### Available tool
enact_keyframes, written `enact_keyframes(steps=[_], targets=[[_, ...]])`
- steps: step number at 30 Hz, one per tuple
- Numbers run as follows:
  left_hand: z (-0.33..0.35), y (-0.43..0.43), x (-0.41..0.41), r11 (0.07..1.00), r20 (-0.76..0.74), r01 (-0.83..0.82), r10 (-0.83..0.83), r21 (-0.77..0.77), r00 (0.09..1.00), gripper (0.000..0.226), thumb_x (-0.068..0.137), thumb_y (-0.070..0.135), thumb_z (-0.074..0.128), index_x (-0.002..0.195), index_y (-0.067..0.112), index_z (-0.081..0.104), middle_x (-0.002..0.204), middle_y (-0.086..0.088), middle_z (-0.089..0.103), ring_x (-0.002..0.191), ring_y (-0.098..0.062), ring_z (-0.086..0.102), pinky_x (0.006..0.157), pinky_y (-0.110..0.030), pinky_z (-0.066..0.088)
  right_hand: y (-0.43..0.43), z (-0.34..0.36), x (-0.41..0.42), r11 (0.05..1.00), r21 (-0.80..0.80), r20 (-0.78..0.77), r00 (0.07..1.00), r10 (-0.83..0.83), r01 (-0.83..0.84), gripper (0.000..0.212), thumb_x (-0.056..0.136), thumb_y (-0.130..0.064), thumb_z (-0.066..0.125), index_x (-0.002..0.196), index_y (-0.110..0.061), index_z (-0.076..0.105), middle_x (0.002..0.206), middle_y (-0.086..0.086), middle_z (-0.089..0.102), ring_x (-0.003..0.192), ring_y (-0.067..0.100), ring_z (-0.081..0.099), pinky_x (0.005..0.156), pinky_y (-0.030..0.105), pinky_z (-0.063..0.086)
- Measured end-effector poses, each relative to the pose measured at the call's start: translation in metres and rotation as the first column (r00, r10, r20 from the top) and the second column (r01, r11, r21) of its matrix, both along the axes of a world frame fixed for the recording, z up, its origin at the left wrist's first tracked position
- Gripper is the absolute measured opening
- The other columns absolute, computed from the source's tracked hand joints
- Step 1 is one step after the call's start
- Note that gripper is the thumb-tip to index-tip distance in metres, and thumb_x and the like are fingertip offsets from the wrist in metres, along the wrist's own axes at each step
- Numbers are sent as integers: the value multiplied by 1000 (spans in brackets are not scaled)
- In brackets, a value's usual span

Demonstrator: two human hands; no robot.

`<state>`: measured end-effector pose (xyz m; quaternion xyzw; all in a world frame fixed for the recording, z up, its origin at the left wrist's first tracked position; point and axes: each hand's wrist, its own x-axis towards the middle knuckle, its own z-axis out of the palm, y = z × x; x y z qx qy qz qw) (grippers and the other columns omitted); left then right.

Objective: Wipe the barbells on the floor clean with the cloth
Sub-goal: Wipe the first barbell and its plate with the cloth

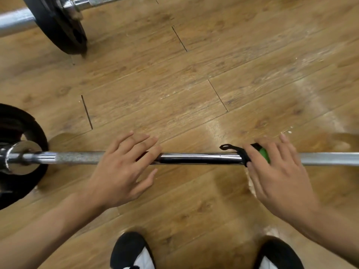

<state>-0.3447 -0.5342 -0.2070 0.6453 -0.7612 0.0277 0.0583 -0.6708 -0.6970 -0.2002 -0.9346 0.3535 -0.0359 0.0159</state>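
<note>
Near barbell (pixel 194 159) flat on floor (pixel 194 74), green-black cloth (pixel 265 154) draped over shaft; second barbell (pixel 17 21) upper left.

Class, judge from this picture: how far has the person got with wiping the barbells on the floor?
Done: unclear; the near barbell gleams mid-shaft, perhaps wiped. In hand: the right hand presses the green cloth on that bar, and the left hand rests on it. Left: the far barbell, which no hand touches.

Nothing can be read. The bar (pixel 200 158), the left plate (pixel 19 121), the far plate (pixel 58 26) and the cloth (pixel 263 153) show no legible lettering, brand, number or sign; the plate faces are dark and blurred.
</note>
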Motion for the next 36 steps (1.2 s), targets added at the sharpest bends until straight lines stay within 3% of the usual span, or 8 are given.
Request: enact_keyframes(steps=[5, 9, 14, 17, 22, 27, 31, 36], targets=[[-8, -10, -22, 996, -30, -62, 64, 59, 998, 69, 101, 47, 50, 154, 2, 46, 156, -17, 50, 134, -35, 56, 111, -51, 42, 28, -16, 90, 994, 40, 110, 989, 98, -103, 45, 101, -22, 56, 144, -8, 55, 131, 20, 60, 130, 42, 52, 126, 53, 22], [-6, -21, -18, 995, -3, -80, 81, 57, 997, 71, 100, 49, 48, 153, 2, 45, 152, -17, 53, 125, -36, 57, 105, -48, 41, 0, -12, 69, 995, -6, 64, 993, 102, -102, 38, 105, -32, 44, 132, -14, 63, 130, 14, 63, 134, 36, 53, 127, 52, 19], [-5, -36, -12, 994, 49, -96, 94, 52, 994, 74, 99, 56, 47, 151, 3, 49, 143, -15, 59, 121, -34, 55, 101, -46, 40, -46, -7, 1, 985, -84, 97, 985, -145, 153, 35, 103, -30, 44, 117, -13, 71, 116, 12, 67, 119, 38, 61, 120, 61, 27], [-7, -47, -13, 987, 79, -150, 146, 54, 986, 82, 97, 63, 45, 153, 4, 47, 138, -13, 61, 126, -33, 54, 107, -48, 38, -31, -7, 53, 996, -29, 152, 986, -74, 79, 33, 98, -26, 52, 122, -12, 68, 113, 17, 64, 103, 41, 59, 106, 54, 38], [-13, -63, -3, 984, 121, -171, 164, 51, 979, 85, 98, 66, 41, 156, 5, 44, 153, -17, 53, 141, -39, 51, 115, -55, 37, -25, -10, 108, 993, -56, 78, 991, 111, -107, 36, 106, -38, 42, 130, -21, 62, 119, 10, 64, 122, 33, 57, 128, 51, 16], [-10, -79, -2, 969, 84, -244, 240, 35, 967, 88, 97, 68, 35, 158, 5, 39, 159, -20, 46, 150, -40, 38, 125, -54, 24, -84, -5, 24, 979, -159, 81, 990, -115, 127, 35, 109, -41, 40, 115, -19, 66, 106, 7, 64, 101, 34, 60, 123, 56, 26], [-11, -91, -38, 968, 14, -252, 252, 16, 968, 90, 99, 66, 32, 163, 2, 27, 168, -23, 28, 159, -38, 19, 130, -54, 10, -79, -6, 48, 959, -103, 166, 955, -244, 263, 36, 108, -36, 40, 123, -17, 67, 113, 11, 64, 105, 39, 59, 121, 53, 29], [-26, -111, -32, 983, 110, -181, 182, -19, 977, 85, 102, 64, 29, 165, 6, 24, 165, -18, 36, 155, -34, 32, 129, -50, 15, -66, -20, 100, 988, -153, 229, 973, 34, 2, 33, 104, -30, 53, 133, -20, 66, 118, 10, 64, 117, 30, 52, 125, 48, 24]])
